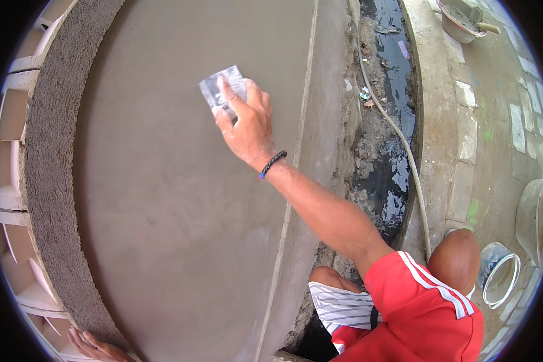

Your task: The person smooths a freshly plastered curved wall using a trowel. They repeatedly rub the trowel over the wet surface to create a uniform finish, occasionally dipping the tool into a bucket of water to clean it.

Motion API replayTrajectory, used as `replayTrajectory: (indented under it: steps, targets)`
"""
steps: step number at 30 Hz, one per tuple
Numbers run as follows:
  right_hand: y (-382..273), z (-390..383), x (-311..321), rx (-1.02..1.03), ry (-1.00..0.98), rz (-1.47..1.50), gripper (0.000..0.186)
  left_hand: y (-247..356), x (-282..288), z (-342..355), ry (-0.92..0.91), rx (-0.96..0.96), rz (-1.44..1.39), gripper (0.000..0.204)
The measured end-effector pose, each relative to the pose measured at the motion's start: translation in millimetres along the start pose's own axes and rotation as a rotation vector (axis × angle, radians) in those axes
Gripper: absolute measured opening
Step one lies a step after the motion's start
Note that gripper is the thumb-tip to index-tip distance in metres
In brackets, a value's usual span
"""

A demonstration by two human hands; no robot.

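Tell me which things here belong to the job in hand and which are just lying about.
Belongs:
small grey-white rectangular pad, in the right hand
smooth grey plaster-like surface
probably the pale round basin of grey material

Lying about, apparently:
long pale hose
blue-and-white plastic bucket

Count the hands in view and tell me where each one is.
2. The right hand holds a grey pad over the smooth grey surface; the left hand, partly cut off, is by the rough border at lower left.
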State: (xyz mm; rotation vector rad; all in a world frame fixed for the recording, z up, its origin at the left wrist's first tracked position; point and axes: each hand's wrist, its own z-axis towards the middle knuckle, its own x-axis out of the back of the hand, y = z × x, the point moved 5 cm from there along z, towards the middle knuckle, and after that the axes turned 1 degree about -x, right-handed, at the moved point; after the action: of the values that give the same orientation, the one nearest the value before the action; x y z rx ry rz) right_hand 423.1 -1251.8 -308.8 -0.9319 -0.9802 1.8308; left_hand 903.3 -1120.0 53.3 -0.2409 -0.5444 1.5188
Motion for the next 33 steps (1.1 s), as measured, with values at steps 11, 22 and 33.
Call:
replayTrajectory:
  steps: [11, 22, 33]
  targets:
    - [-46, -222, 22, -0.099, -0.366, 0.167, 0.061, 7, 9, 7, 0.019, -0.075, 0.018, 0.049]
    - [45, -172, 26, -0.339, -0.192, 0.002, 0.060, 26, 10, 10, 0.011, -0.060, 0.023, 0.047]
    - [13, -142, 5, -0.077, -0.118, 0.048, 0.054, 26, 8, 3, -0.010, -0.066, 0.034, 0.045]
